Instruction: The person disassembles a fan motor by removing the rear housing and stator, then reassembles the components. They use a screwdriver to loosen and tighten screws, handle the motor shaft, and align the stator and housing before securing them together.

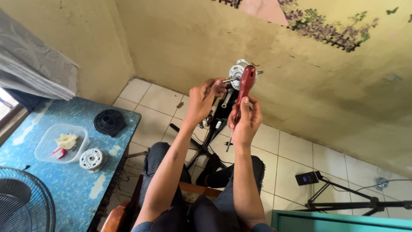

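Note:
My right hand (244,121) grips a screwdriver with a dark red handle (246,83); its thin metal shaft points down past my wrist. My left hand (205,98) pinches a small metal part at the side of a fan motor (237,72), a round silver-white unit with a shaft sticking out to the right. The motor sits atop a black fan stand (219,116) that rises from the tiled floor in front of my knees. Both hands are raised close together just below the motor.
A blue table (64,172) at left carries a clear plastic tub (60,144) with small parts, a black round cap (109,121) and a silver round motor cover (93,159). A fan grille (21,202) fills the lower left corner. A black tripod (352,197) lies at right, and a teal edge (339,221) shows below it.

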